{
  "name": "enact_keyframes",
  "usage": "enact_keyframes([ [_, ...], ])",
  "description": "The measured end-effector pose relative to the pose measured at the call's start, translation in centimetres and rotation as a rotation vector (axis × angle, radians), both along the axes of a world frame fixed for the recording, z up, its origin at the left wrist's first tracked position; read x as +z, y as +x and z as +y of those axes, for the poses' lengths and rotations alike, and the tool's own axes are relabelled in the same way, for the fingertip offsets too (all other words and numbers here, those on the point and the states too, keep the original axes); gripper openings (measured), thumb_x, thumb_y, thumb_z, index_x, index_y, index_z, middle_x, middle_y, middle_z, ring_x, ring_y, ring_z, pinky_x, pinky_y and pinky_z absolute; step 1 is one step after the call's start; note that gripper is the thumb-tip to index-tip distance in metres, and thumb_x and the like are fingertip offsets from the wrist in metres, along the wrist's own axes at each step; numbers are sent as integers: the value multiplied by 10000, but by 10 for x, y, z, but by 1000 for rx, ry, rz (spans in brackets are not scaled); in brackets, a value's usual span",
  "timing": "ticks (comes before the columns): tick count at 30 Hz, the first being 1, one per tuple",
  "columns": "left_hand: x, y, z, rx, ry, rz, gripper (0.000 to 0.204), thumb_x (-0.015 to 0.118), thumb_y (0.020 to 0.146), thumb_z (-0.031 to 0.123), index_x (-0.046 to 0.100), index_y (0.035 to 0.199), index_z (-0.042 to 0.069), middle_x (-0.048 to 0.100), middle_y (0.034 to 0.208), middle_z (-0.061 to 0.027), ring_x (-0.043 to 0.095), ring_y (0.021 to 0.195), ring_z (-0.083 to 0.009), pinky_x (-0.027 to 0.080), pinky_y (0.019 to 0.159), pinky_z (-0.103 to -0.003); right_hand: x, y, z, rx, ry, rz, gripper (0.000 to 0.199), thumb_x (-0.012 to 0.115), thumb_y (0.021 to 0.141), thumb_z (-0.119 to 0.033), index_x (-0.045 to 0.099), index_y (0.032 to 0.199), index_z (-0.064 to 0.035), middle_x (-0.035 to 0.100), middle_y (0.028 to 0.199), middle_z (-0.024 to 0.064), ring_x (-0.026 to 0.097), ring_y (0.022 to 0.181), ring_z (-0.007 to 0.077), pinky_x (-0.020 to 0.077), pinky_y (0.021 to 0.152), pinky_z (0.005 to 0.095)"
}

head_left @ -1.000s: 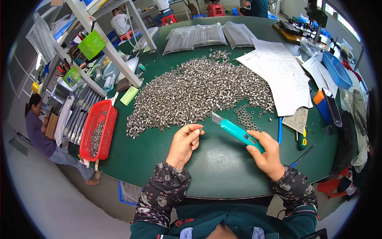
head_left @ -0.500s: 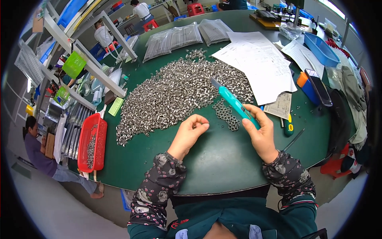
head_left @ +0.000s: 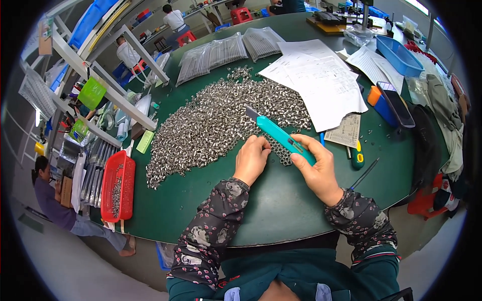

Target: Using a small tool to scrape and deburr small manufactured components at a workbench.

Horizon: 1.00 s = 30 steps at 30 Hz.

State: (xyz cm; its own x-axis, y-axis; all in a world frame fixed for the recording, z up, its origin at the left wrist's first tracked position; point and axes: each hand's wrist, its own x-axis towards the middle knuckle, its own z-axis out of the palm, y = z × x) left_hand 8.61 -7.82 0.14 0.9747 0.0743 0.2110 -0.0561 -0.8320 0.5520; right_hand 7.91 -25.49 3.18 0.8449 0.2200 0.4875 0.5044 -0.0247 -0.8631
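Observation:
In my right hand (head_left: 320,171) is a teal utility knife (head_left: 277,133), its blade out and pointing up and left over the heap. My left hand (head_left: 252,159) is closed, fingertips pinched together at the left side of a flat honeycomb patch of small metal rings (head_left: 284,157). Whatever lies between those fingertips is hidden. Behind both hands spreads a large heap of short shiny metal tube pieces (head_left: 211,118) on the green table (head_left: 281,215). Part of the honeycomb patch is covered by the knife and my right hand.
A red basket (head_left: 129,188) of metal pieces stands at the left edge. Bagged metal tubes (head_left: 226,51) and white papers (head_left: 324,93) lie beyond the heap. To the right are a phone (head_left: 396,105), a pen (head_left: 365,174) and a green-yellow handle (head_left: 358,156).
My left hand has moved forward and right, up to the flat patch of rings. The knife in my right hand has shifted left, its blade now farther over the heap. The view has turned slightly.

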Motion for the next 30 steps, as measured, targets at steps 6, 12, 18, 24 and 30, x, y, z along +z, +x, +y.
enact_keyframes([
  [6,3,-4,5,12,-112,-33,95,593,720,110,530,775,66,497,749,-82,530,698,-264,416,603,-369,-2,0,-1,6,-26,14,303,613,737,-94,546,1016,5,586,910,122,568,801,200,437,713,278],
  [12,4,-4,3,-30,-5,-19,86,590,723,112,533,766,64,495,749,-84,531,699,-261,416,603,-367,-3,1,2,10,-37,9,305,614,736,-88,544,1016,10,588,916,122,569,814,197,437,722,279],
  [18,2,-6,12,-74,-160,-84,91,577,756,115,516,772,49,477,714,-63,502,610,-196,403,535,-319,-1,0,3,23,-29,7,300,615,733,-85,546,1009,10,589,916,123,571,822,197,436,726,277],
  [24,29,-46,41,-22,-1368,282,43,500,842,97,467,841,68,484,774,-19,336,516,-46,285,420,-170,-6,0,3,54,-88,21,289,614,732,-85,550,998,9,591,918,125,574,809,204,437,718,277],
  [30,10,-72,68,3,-1733,107,130,458,857,54,504,979,48,486,849,-60,336,530,-49,289,420,-162,-7,-7,10,223,-247,77,279,618,724,-117,567,974,-5,590,897,148,580,789,238,440,698,294],
])
